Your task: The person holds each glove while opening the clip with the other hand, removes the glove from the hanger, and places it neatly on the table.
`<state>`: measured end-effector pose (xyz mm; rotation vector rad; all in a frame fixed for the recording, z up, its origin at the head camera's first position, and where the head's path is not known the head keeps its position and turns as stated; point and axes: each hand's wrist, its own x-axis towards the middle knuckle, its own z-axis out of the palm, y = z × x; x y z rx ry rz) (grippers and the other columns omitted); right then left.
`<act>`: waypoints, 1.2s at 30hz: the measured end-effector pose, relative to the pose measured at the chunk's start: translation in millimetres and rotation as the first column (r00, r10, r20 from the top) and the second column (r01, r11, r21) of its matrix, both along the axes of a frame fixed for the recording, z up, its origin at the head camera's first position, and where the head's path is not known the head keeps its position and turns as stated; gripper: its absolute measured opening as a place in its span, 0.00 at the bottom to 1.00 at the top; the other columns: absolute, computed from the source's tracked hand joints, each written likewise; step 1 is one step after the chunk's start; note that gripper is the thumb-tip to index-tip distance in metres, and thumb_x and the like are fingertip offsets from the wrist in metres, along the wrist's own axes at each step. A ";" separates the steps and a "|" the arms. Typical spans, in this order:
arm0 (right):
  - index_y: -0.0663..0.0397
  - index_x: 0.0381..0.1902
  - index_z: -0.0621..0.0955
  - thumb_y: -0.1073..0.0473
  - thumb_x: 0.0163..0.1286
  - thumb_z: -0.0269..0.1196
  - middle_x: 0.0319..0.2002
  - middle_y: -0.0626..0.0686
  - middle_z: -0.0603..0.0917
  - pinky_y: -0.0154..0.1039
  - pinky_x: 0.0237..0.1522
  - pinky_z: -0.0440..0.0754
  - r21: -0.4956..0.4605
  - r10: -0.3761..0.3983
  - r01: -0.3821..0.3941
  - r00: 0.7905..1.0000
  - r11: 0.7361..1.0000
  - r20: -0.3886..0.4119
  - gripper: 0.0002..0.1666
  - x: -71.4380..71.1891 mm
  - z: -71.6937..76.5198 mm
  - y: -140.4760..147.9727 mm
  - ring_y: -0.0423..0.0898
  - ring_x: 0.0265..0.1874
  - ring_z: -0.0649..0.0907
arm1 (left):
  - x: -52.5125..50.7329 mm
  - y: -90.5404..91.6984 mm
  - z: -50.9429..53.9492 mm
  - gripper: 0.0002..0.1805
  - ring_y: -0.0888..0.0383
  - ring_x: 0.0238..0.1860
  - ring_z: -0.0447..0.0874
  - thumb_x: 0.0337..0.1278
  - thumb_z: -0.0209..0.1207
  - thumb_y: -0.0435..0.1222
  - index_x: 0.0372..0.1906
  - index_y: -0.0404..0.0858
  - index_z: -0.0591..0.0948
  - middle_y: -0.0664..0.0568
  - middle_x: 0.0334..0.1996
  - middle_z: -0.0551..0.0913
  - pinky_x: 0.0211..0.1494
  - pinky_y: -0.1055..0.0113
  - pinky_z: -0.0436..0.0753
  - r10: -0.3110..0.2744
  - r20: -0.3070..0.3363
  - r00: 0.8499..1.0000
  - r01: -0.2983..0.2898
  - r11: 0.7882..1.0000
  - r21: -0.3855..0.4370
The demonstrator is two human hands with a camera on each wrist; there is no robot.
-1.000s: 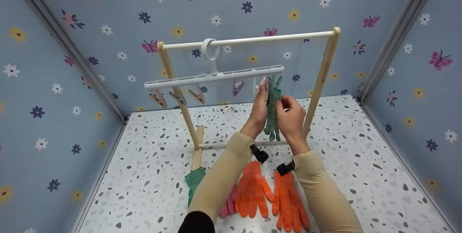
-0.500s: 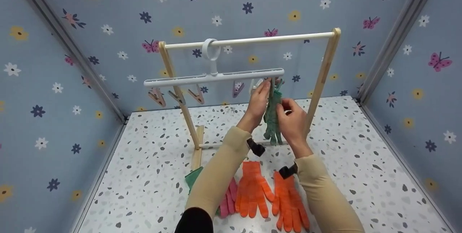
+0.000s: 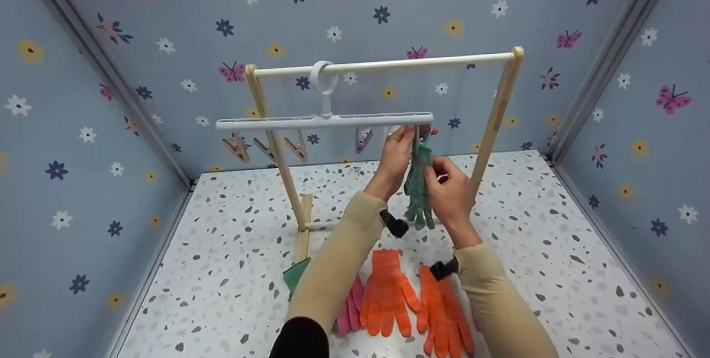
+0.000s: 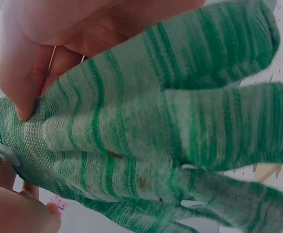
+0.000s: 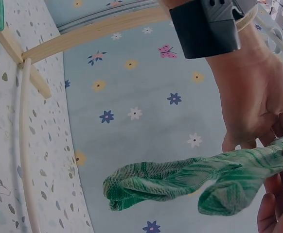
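A green striped knit glove (image 3: 420, 188) hangs fingers down below the right end of a white clip hanger (image 3: 266, 124). My right hand (image 3: 450, 188) pinches the glove near its cuff. Up at the hanger's end, my left hand (image 3: 395, 158) holds a pale clothespin (image 4: 3, 151), which lies at the cuff edge in the left wrist view. Whether its tips are clamped on the knit, I cannot tell. In the right wrist view the same glove stretches sideways, its cuff hidden among the fingers.
The hanger hooks over a wooden rack's top rail (image 3: 410, 62). Several clothespins, one of them purple (image 3: 363, 140), dangle from it. On the speckled surface lie two orange gloves (image 3: 386, 294), a pink glove (image 3: 349, 311) and another green glove (image 3: 295, 275), partly under the left forearm.
The hanger's right end has dipped, so its bar is nearly level. My left fingers have shifted to the clothespin at the cuff, and the held glove has lowered slightly.
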<state>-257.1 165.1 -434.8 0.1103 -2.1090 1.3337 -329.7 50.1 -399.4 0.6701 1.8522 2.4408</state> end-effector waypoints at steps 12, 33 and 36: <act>0.57 0.42 0.85 0.62 0.71 0.62 0.34 0.51 0.86 0.36 0.34 0.78 -0.002 -0.007 0.007 1.000 1.000 -0.012 0.07 3.4 0.2 1.7 0.44 0.29 0.79 | -2.9 -2.7 -3.8 0.19 0.55 0.59 0.78 0.75 0.48 0.42 0.54 0.37 0.83 0.47 0.49 0.86 0.66 0.60 0.69 -0.038 -0.029 0.999 0.040 0.997 0.060; 0.58 0.40 0.85 0.64 0.69 0.63 0.31 0.51 0.85 0.35 0.32 0.77 0.039 0.040 -0.038 0.998 0.999 -0.053 0.06 6.8 -4.5 3.9 0.42 0.28 0.79 | -6.3 -6.1 -1.8 0.14 0.52 0.53 0.82 0.72 0.54 0.34 0.48 0.32 0.87 0.47 0.42 0.88 0.54 0.62 0.77 -0.020 0.076 0.997 0.010 0.990 0.138; 0.59 0.40 0.85 0.64 0.69 0.62 0.31 0.51 0.84 0.36 0.32 0.77 0.037 0.047 -0.045 0.997 0.998 -0.053 0.06 8.0 -4.7 3.7 0.42 0.28 0.79 | -6.9 -6.2 -1.5 0.13 0.52 0.52 0.82 0.71 0.55 0.34 0.46 0.32 0.87 0.47 0.41 0.89 0.56 0.61 0.77 -0.011 0.075 0.997 -0.001 0.989 0.150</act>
